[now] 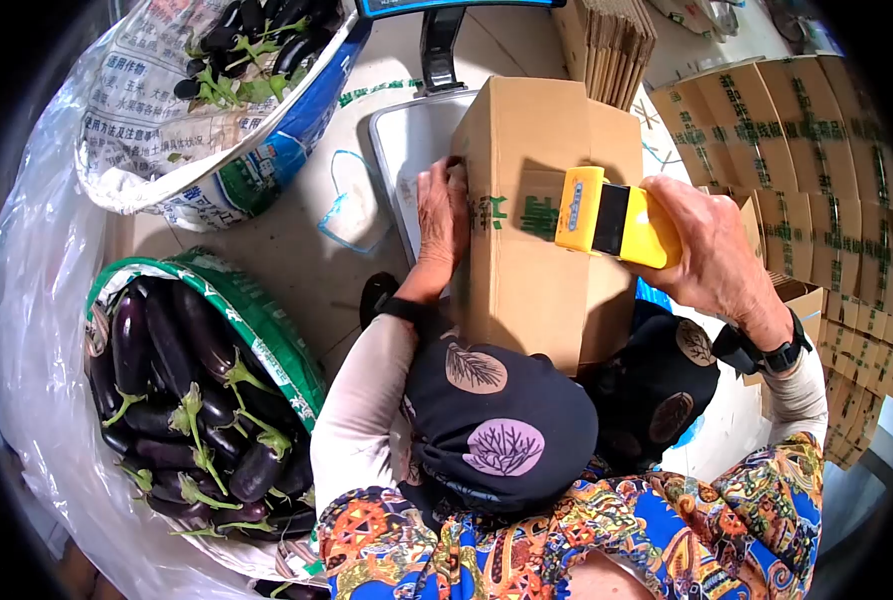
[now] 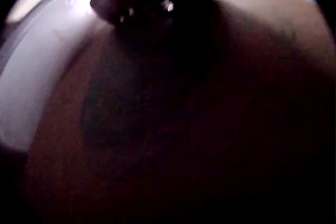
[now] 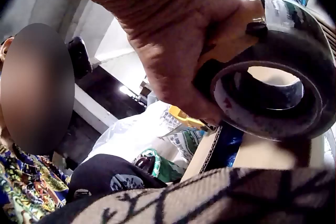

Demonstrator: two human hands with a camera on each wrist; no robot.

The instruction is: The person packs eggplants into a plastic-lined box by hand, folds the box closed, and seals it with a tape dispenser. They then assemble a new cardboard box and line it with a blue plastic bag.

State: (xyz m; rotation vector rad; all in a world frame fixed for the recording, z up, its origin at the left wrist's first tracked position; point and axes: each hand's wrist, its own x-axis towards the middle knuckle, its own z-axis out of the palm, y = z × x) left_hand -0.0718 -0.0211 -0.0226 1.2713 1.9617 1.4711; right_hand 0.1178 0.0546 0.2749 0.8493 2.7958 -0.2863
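Along a long brown cardboard box's (image 1: 526, 275) left edge, left hand (image 1: 440, 218) presses, seemingly bracing; right hand (image 1: 714, 248) grips a yellow plastic tape dispenser (image 1: 613, 220).

Pale tiled floor (image 1: 306, 290) in bright light, partly shadowed
In the right wrist view, a grey surface (image 3: 42, 3) shows at upper left, wall or ceiling unclear.

From my remote station I see a yellow-and-black tape dispenser (image 1: 578, 208), a brown carton (image 1: 511, 285) lettered in green, purple-black eggplants (image 1: 178, 345) with green stems, black trousers (image 1: 556, 410) patterned with tan and lilac discs, and a multicoloured top (image 1: 656, 525).
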